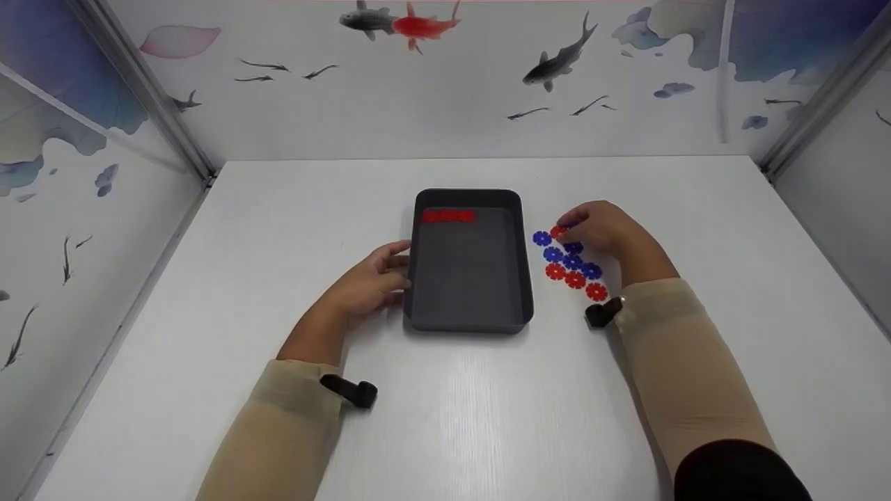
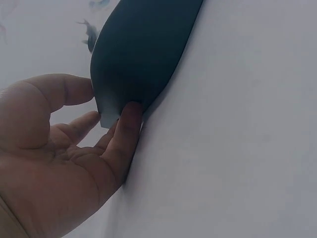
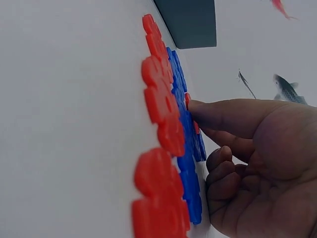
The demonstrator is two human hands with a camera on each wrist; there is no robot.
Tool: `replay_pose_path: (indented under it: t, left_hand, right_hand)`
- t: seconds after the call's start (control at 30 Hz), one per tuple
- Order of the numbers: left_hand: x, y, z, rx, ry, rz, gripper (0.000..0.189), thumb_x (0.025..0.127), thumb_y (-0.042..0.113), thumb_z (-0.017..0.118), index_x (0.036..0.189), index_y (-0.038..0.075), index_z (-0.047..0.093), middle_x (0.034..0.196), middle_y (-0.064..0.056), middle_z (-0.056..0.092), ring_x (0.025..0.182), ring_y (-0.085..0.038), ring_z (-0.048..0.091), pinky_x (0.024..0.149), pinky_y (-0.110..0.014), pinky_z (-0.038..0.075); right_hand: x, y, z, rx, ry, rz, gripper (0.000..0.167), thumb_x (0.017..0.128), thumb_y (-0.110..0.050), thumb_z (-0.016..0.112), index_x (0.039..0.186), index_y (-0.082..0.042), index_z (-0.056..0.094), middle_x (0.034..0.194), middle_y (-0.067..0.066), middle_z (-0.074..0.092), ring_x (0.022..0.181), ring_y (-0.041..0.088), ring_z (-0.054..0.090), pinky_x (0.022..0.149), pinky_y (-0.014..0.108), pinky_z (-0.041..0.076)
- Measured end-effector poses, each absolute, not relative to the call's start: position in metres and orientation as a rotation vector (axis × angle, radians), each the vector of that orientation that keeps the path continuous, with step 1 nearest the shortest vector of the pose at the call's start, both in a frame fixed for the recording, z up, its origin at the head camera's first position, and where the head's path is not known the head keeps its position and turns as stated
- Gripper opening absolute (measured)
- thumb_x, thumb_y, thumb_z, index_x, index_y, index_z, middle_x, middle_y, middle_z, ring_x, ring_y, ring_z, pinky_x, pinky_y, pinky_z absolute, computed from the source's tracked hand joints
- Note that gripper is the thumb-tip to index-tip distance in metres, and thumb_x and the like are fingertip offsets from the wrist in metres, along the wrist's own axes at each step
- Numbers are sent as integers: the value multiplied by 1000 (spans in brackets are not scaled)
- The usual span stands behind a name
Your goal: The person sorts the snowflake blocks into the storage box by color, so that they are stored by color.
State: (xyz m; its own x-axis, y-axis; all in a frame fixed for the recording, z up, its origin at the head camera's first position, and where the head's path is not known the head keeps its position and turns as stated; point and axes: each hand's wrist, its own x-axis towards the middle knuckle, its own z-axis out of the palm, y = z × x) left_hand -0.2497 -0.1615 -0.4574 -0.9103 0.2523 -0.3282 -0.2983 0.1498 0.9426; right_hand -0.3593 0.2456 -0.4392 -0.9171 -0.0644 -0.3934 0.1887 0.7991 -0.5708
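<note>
The white surface [image 1: 459, 417] carries everything; take twelve o'clock as the side away from the person. Near its middle sits the dark rectangular tray [image 1: 468, 278], resting flat.

At the tray's nine o'clock, the left hand [image 1: 369, 282] steadies it: thumb and fingers, extended and loose, touch the outer wall without wrapping round it. The right hand [image 1: 602, 226] is between two and three o'clock from the tray, reaching in over a cluster of notched discs. Its thumb and forefinger pinch one red disc [image 1: 557, 232] at the cluster's eleven o'clock, while the other fingers curl into the palm.

The cluster lies at the tray's three o'clock, apart from its wall. Several blue discs [image 1: 572, 262] fill the middle and far part, one partly hidden by the hand; three loose red discs [image 1: 575, 280] line the near edge, running toward four o'clock. Inside the tray, a row of red discs [image 1: 447, 216] lies at eleven o'clock along the far wall; their exact number is hard to tell.

The step in hand looks like picking out a red disc. The next move probably calls for lifting it clear of its blue neighbours, then carrying it toward nine o'clock, over the rim, to extend the row.
</note>
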Motion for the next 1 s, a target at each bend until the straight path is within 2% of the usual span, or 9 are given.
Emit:
replay_pose_path:
  t: [0.2,0.33,0.5,0.77,0.87,1.0]
  left_hand:
    - [-249,-162,-456,-41,2027,1802,77,96,2,59,166,26,38,166,-7,43,141,-27,57,112,-42,52]
    - [-249,-162,-456,-41,2033,1798,77,95,2,59,166,26,38,167,-7,42,142,-27,56,114,-43,51]
    - [-249,-162,-456,-46,2025,1803,77,95,2,59,166,25,38,166,-7,42,144,-26,54,118,-45,49]
    - [-249,-162,-455,-40,2021,1803,75,96,3,58,165,26,39,166,-7,41,145,-26,53,119,-46,48]
    - [-249,-162,-455,-37,2011,1815,75,97,2,58,165,26,38,166,-7,42,144,-27,55,118,-45,49]
    - [-248,-163,-457,-35,1991,1835,76,97,1,58,166,26,37,165,-8,42,144,-28,55,118,-45,49]
  right_hand:
    - [-361,249,-443,161,2600,-968,39,99,-32,77,133,-18,66,134,13,62,123,33,56,115,55,50]
    - [-362,255,-444,188,2586,-1052,35,98,-36,78,129,-21,71,133,12,63,121,31,55,107,48,53]
    - [-363,259,-440,211,2524,-1215,38,99,-40,76,131,-22,72,134,9,64,116,27,56,98,37,53]
    - [-356,244,-424,157,2413,-1566,36,102,-35,73,134,-19,70,132,5,69,124,26,67,110,35,56]
    - [-354,234,-420,106,2407,-1649,34,103,-32,73,133,-17,72,129,4,71,125,29,67,110,36,57]
    - [-351,224,-418,59,2419,-1729,30,103,-30,73,131,-19,72,125,3,72,123,27,69,107,33,57]
